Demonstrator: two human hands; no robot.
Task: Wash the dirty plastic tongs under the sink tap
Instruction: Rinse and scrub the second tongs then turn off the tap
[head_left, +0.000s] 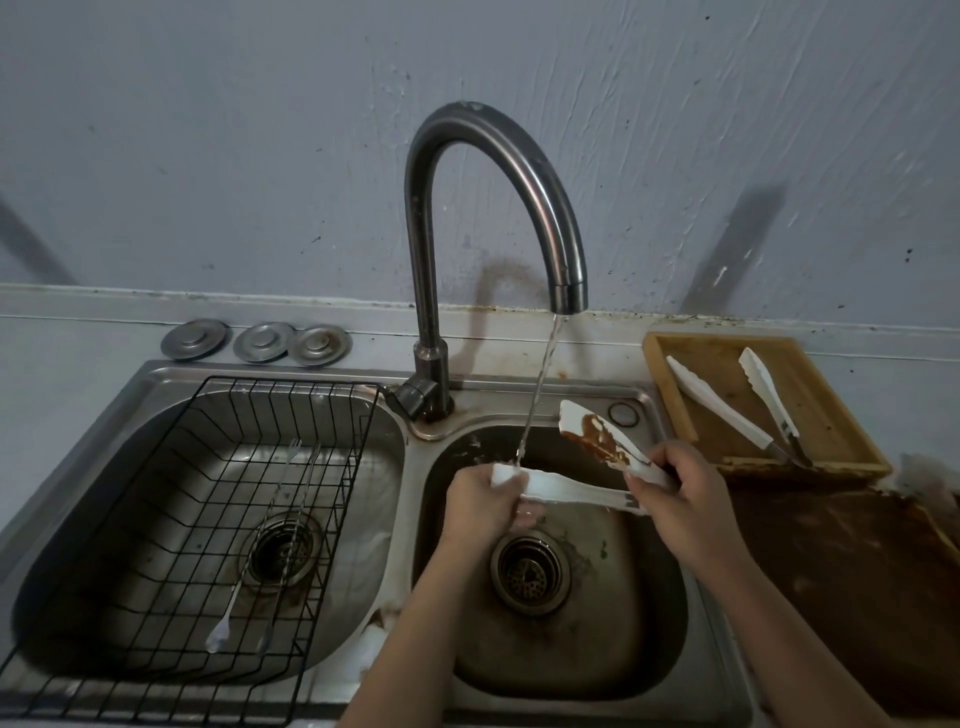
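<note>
Fingers of the left hand (480, 501) curl around one white tip of the tongs (576, 486) under the tap (498, 218) stream; the right hand (675, 486) pinches their hinge end. Above the right sink (670, 613) basin, the arms splay leftward, the farther one sauce-stained.

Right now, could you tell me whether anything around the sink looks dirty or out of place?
Yes. The white plastic tongs held over the right basin carry a brown smear on the upper blade, which the tap stream misses. The brown countertop right of the sink looks stained, and dark specks dot the wall seam.
</note>
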